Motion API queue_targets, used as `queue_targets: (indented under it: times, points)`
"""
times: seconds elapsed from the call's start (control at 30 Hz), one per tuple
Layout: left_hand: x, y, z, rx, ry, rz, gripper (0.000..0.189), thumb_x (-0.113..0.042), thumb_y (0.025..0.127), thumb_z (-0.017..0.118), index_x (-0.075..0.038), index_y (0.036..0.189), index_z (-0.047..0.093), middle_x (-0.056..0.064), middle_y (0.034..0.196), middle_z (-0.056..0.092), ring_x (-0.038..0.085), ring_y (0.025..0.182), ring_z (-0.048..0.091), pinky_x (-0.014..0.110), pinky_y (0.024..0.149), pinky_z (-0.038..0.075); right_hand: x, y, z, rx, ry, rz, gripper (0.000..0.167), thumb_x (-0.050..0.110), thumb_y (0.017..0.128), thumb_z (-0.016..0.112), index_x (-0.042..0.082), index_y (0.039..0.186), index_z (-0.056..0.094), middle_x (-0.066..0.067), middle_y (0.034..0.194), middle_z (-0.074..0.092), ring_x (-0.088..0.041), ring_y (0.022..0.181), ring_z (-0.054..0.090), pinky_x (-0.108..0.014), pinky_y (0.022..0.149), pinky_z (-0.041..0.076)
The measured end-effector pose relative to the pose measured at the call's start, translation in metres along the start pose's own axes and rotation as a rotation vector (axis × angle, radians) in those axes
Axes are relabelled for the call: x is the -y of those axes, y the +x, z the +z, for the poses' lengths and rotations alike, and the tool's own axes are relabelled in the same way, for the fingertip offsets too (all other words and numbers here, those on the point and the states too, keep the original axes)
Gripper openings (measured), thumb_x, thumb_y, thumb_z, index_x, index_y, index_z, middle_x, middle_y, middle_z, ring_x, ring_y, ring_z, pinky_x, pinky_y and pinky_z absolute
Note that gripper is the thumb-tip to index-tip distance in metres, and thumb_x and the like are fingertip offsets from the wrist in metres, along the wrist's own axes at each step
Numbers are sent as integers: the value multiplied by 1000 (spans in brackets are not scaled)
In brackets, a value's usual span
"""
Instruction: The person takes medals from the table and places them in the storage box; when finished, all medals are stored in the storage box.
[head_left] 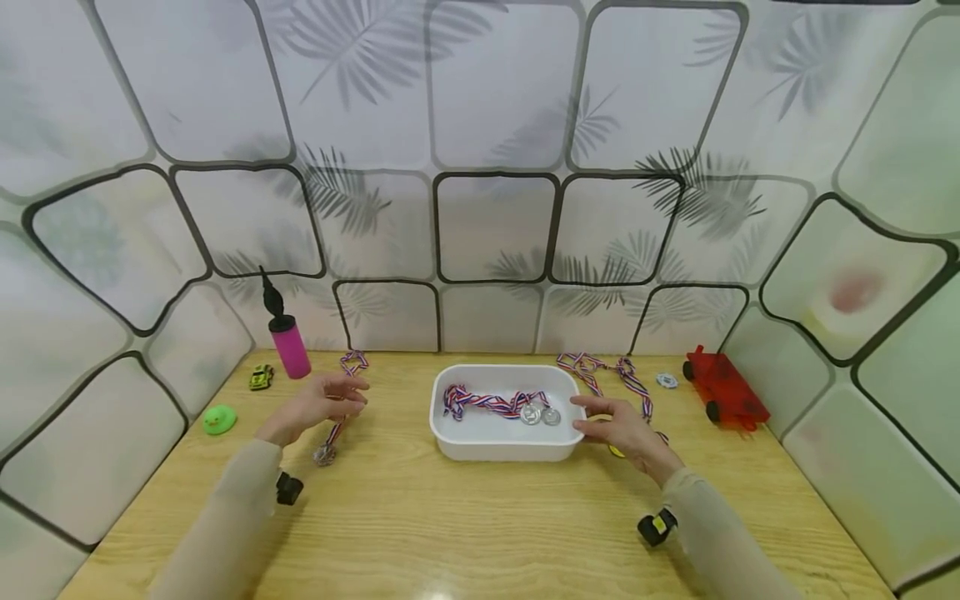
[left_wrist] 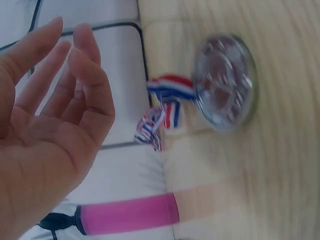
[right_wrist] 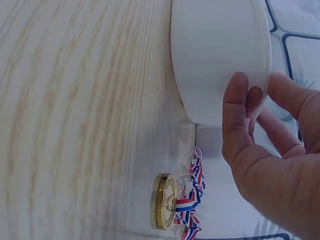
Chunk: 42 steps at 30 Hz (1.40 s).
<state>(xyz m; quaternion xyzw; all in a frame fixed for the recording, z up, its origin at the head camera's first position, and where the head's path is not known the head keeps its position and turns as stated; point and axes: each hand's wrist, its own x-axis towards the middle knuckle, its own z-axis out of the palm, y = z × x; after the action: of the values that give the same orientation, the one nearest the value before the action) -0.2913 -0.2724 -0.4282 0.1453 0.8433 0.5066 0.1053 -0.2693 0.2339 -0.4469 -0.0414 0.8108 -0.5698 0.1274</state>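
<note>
A white plastic tray (head_left: 495,451) stands mid-table, holding two silver medals (head_left: 531,414) on red, white and blue ribbons (head_left: 487,403). My right hand (head_left: 626,429) pinches the tray's right rim, some fingers against the outer wall and one reaching over the edge. Below that hand in the right wrist view lies a gold medal (right_wrist: 166,201) with its striped ribbon (right_wrist: 196,175). On the left, my left hand (head_left: 322,404) hovers with loosely bent fingers and holds nothing. Near it, another silver medal (left_wrist: 225,82) lies on the table, its ribbon (head_left: 354,362) stretching toward the wall.
At the left are a pink hand pump (head_left: 291,350), a yellow toy car (head_left: 261,377) and a green rubber duck (head_left: 219,419). A red toy vehicle (head_left: 723,387) and a small round chip (head_left: 667,381) lie at the right. Patterned walls (head_left: 495,225) enclose the wooden table (head_left: 450,525).
</note>
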Motion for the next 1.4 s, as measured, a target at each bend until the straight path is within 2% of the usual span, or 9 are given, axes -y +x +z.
queue_targets:
  times: [0.13,0.3,0.43,0.57,0.77,0.97,1.2,1.33,1.4]
  points:
    - [5,-6,-6,15,24,-11,46,-11,91,68,7,131,55,24,114,67,27,95,67,34,70,56,-1,1,0,-1,6,-2,57,16,91,71,0,141,49,-24,130,44,-17,93,63,-34,86,59]
    - [14,-15,-11,67,37,-48,47,-12,90,69,7,131,55,26,115,65,18,92,65,34,70,56,-1,3,1,-9,-8,1,56,16,90,71,1,140,51,-24,131,45,-17,94,64,-30,83,59]
    - [20,-22,-17,103,50,-67,41,-10,89,69,7,125,58,22,107,67,14,86,63,31,67,54,-1,4,1,-17,-12,5,56,16,89,72,1,140,52,-24,130,46,-16,93,64,-28,80,59]
    - [26,-29,-24,140,77,-71,38,-6,87,70,8,121,61,15,97,68,14,79,60,28,63,53,0,5,1,-26,-10,12,55,16,90,72,2,139,53,-23,130,46,-16,93,63,-26,79,59]
    - [34,-39,-26,197,105,-41,38,-2,82,73,10,117,63,13,96,67,9,75,56,22,61,50,-1,5,1,-29,-8,22,54,15,89,72,3,138,54,-23,131,46,-18,93,63,-25,78,58]
    - [37,-38,-23,257,127,3,40,0,80,74,10,117,63,16,102,69,10,79,56,21,64,50,-2,4,1,-29,-5,20,54,15,89,72,2,139,54,-22,130,46,-16,92,63,-25,78,58]
    - [35,-32,-17,264,211,8,36,-4,76,79,6,109,68,12,89,63,13,78,51,21,64,45,-1,2,1,-16,8,1,55,13,90,71,-1,140,51,-25,130,44,-16,93,63,-30,82,59]
    - [34,-32,-15,259,234,-12,30,-1,76,78,4,104,68,9,88,62,13,77,50,21,64,45,1,1,1,-15,8,7,54,13,91,70,-1,140,51,-26,131,44,-16,93,64,-28,81,59]
    - [34,-31,-14,261,248,9,29,0,76,78,4,102,67,9,88,62,13,77,51,21,64,45,2,1,1,-16,16,9,54,12,91,70,-1,140,51,-26,130,44,-17,94,64,-27,80,59]
